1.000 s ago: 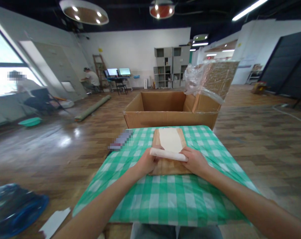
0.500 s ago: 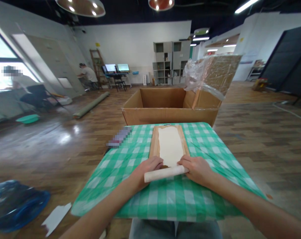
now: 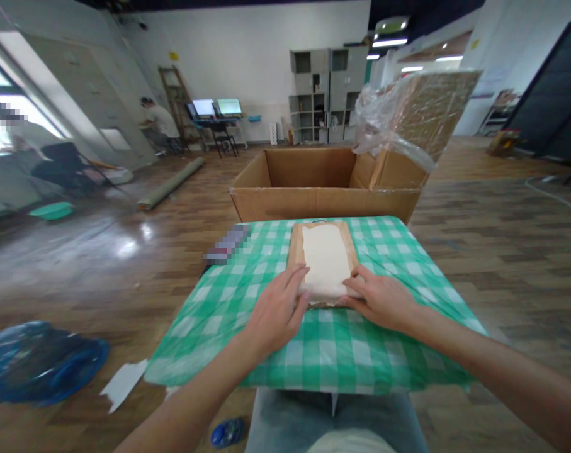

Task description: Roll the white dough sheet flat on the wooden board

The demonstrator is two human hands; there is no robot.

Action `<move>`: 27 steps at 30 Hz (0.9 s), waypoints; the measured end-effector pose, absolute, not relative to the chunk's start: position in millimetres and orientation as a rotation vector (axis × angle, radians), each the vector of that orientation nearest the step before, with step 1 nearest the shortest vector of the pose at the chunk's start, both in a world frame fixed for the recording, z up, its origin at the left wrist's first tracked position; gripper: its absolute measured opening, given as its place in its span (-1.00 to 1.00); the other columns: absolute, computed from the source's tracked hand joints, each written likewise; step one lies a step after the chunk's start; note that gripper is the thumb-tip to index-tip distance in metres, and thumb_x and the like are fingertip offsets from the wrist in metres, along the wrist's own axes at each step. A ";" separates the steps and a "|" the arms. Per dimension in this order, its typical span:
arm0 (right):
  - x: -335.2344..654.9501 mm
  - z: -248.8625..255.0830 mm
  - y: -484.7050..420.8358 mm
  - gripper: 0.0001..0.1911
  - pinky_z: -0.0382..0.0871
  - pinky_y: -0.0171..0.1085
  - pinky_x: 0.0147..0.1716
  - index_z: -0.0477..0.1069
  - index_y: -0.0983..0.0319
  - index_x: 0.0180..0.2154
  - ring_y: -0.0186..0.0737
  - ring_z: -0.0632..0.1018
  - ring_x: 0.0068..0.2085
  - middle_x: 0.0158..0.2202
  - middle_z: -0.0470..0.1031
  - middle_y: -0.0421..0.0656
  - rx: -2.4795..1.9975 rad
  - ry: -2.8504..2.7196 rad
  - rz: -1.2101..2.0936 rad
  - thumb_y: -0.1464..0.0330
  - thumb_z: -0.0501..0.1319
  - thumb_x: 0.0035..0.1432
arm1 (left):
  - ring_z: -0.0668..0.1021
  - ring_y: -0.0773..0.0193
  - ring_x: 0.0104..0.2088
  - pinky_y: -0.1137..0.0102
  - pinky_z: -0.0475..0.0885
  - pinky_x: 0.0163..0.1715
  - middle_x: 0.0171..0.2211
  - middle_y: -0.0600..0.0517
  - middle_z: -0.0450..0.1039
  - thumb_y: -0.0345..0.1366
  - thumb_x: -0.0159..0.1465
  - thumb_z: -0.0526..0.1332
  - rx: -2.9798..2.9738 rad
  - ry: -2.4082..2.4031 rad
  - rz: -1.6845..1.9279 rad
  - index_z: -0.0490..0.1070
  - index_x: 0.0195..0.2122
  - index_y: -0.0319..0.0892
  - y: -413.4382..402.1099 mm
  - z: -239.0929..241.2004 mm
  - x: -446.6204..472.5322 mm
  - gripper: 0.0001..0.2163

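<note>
A flat strip of pale dough [image 3: 327, 261] lies along a wooden board [image 3: 296, 245] on the table with the green-and-white checked cloth [image 3: 285, 352]. My left hand [image 3: 279, 308] rests with fingers stretched out on the near left edge of the dough. My right hand [image 3: 380, 299] lies flat at the near right edge, fingertips touching the dough. No rolling pin shows in the current view.
A large open cardboard box [image 3: 323, 182] stands just beyond the table, with a plastic-wrapped flap [image 3: 408, 113] at its right. A blurred dark item [image 3: 228, 245] lies at the table's far left. A blue bag [image 3: 39, 365] and white scrap [image 3: 122, 380] lie on the floor. People sit at the far left.
Both hands rolled a white pin toward me along the dough, then the pin left view. Now both hands lie open on the dough's near end.
</note>
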State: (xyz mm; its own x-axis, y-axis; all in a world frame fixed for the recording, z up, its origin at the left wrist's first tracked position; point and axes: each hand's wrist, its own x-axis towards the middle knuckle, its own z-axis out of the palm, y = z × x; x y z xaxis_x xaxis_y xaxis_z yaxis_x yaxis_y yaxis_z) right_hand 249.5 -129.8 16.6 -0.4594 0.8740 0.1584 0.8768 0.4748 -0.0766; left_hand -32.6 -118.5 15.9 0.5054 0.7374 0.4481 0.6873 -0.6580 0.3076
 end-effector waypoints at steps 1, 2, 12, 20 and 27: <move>245.5 14.5 -129.5 -0.61 0.37 -0.21 -0.34 0.53 0.13 0.07 -0.09 0.60 -0.21 0.10 0.48 0.01 -1.483 -2.549 -0.019 0.06 0.08 0.51 | 0.38 0.04 0.39 0.11 0.31 0.39 0.37 -0.19 0.34 -0.18 0.56 -0.02 2.698 1.265 0.789 0.23 0.37 -0.22 -114.7 10.5 -24.9 -0.58; 242.3 12.2 -129.5 -0.61 0.41 -0.20 -0.30 0.52 0.13 0.11 -0.05 0.61 -0.15 0.10 0.48 0.02 -1.439 -2.549 -0.017 0.08 0.08 0.52 | 0.36 0.02 0.41 0.09 0.30 0.39 0.39 -0.22 0.31 -0.17 0.56 -0.02 2.742 1.284 0.734 0.22 0.38 -0.24 -111.0 4.9 -18.7 -0.55; 249.8 -5.7 -143.7 -0.37 0.28 0.21 0.28 0.18 0.11 0.46 0.26 0.35 0.37 0.43 0.28 0.09 -1.230 -2.609 -0.124 0.10 0.13 0.48 | 0.22 -0.19 0.48 -0.06 0.18 0.42 0.45 -0.38 0.18 0.02 0.54 -0.03 2.940 1.384 0.524 0.07 0.48 -0.40 -125.8 -13.1 -12.0 -0.34; 246.5 0.9 -121.3 -0.27 0.15 0.19 0.40 0.14 0.26 0.48 0.26 0.15 0.50 0.50 0.14 0.12 -1.247 -2.623 -0.007 0.00 0.05 0.49 | 0.30 -0.18 0.44 -0.01 0.22 0.41 0.41 -0.40 0.25 -0.03 0.55 -0.08 2.871 1.475 0.476 0.17 0.42 -0.46 -97.2 -11.2 -2.9 -0.38; 247.2 -4.8 -146.9 -0.05 0.05 0.24 0.44 -0.06 0.30 0.54 0.29 0.02 0.53 0.54 -0.02 0.15 -1.205 -2.593 -0.021 -0.07 0.16 0.39 | 0.23 -0.19 0.48 -0.03 0.19 0.42 0.45 -0.38 0.18 0.02 0.53 -0.03 2.902 1.401 0.505 0.09 0.47 -0.41 -115.7 -9.5 -7.6 -0.33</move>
State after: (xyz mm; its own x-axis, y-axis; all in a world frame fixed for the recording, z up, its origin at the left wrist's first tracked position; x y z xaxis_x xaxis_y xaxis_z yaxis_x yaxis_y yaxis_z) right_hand 247.2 -146.9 -4.8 -0.6122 0.7473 0.2584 0.7514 0.6516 -0.1040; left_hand -7.6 -115.7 -9.5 0.5846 0.7430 0.3260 0.7801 -0.6251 0.0258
